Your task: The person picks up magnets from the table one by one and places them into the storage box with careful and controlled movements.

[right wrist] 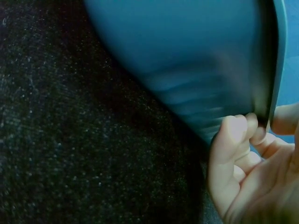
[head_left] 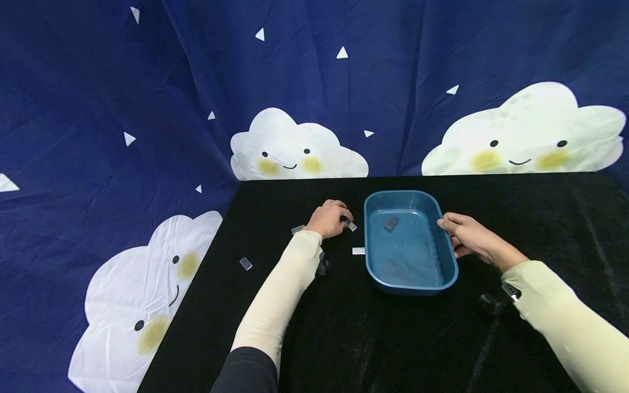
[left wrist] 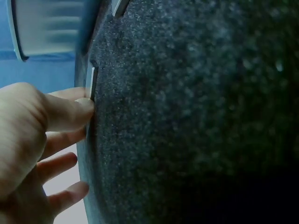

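My left hand (head_left: 328, 218) is over the table left of a blue plastic basin (head_left: 410, 286). Its thumb and fingertips pinch the near end of a small flat grey rectangular piece (left wrist: 93, 83), which lies low against the dark cloth. The other fingers are spread apart in the left wrist view. My right hand (head_left: 469, 236) grips the basin's right rim, thumb on top and fingers curled below along the outer wall (right wrist: 187, 70). Inside the basin lies a small dark grey ridged block (head_left: 391, 224).
A pale flat piece (head_left: 358, 251) lies against the basin's left side. Another flat piece (head_left: 297, 230) is beside my left wrist, and one more (head_left: 245, 263) lies farther left. Black cloth (head_left: 373, 338) covers the table; a blue curtain (head_left: 314, 71) with clouds hangs behind.
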